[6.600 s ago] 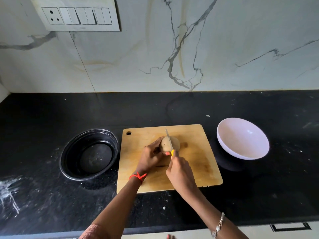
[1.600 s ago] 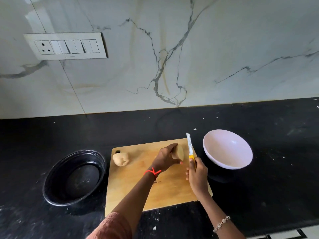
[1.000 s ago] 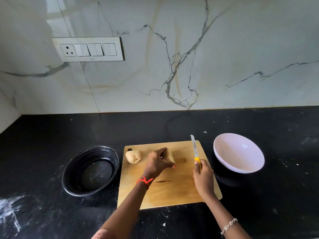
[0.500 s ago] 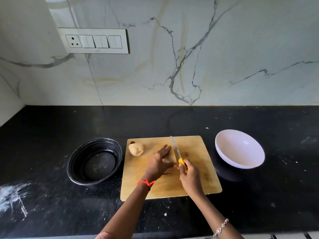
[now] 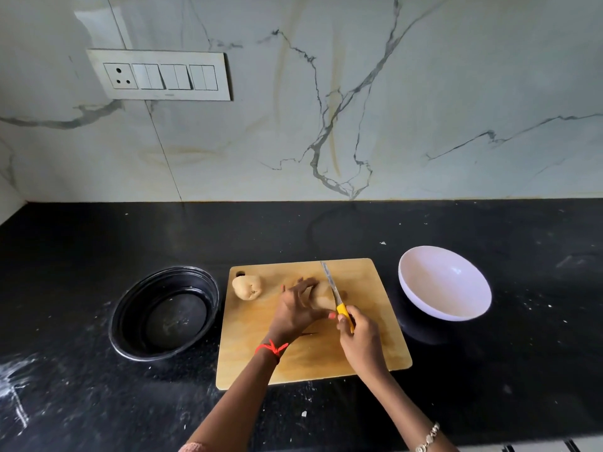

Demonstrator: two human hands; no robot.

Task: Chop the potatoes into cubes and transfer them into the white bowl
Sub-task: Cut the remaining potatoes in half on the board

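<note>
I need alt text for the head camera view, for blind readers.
On a wooden cutting board, the left hand holds a potato piece while the right hand holds a yellow-handled knife against it. A second potato piece lies at the board's far left corner; an empty white bowl sits right, a black bowl left.

cutting board [image 5: 359, 275]: matt wood | white bowl [image 5: 421, 288]: glossy | countertop [image 5: 326, 230]: black speckled stone | wall [image 5: 391, 93]: polished marble
</note>
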